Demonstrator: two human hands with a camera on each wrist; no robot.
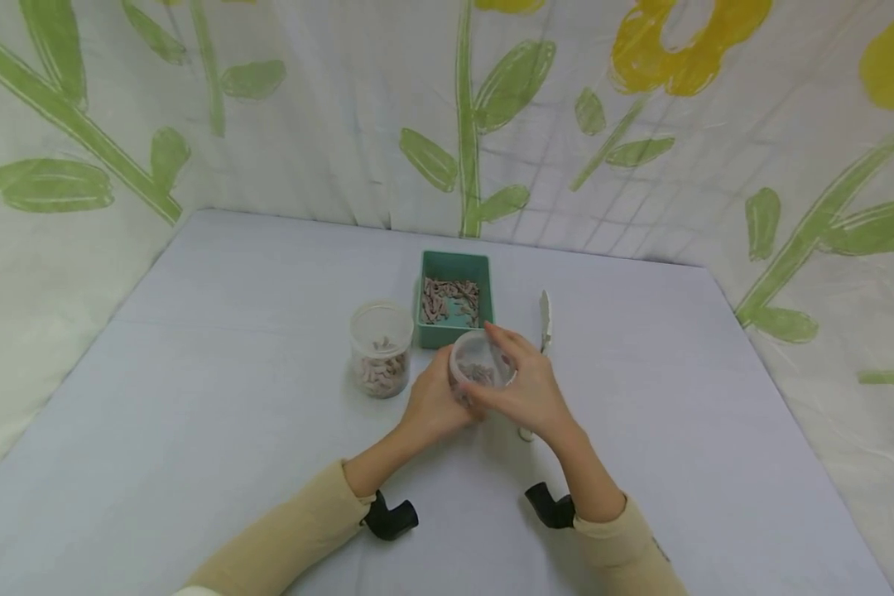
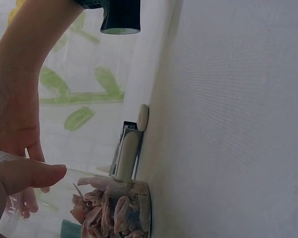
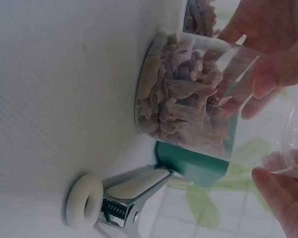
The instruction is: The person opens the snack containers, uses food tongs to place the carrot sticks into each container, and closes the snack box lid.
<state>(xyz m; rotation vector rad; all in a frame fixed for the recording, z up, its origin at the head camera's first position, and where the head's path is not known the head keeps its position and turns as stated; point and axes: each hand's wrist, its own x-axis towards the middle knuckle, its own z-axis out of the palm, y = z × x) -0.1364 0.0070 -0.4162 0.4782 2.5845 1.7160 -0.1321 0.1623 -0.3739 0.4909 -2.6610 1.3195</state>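
My left hand (image 1: 432,401) grips a clear plastic jar (image 3: 179,99) that stands upright on the table, partly filled with brownish dried strips. In the right wrist view, the thumb and fingers of that hand wrap its upper side. My right hand (image 1: 532,393) pinches a clear round lid (image 3: 290,144) by its edge, just above the jar's mouth with a small gap between them. Left of the hands is a second clear jar (image 1: 382,364), about half full of similar pieces. Behind both jars sits a green rectangular bin (image 1: 456,336) with loose strips on its bottom.
White-and-metal tongs (image 3: 134,196) with a pull ring lie on the table right of the held jar, partly hidden by my right hand in the head view. A curtain (image 1: 328,116) painted with flowers hangs behind the pale table (image 1: 216,397).
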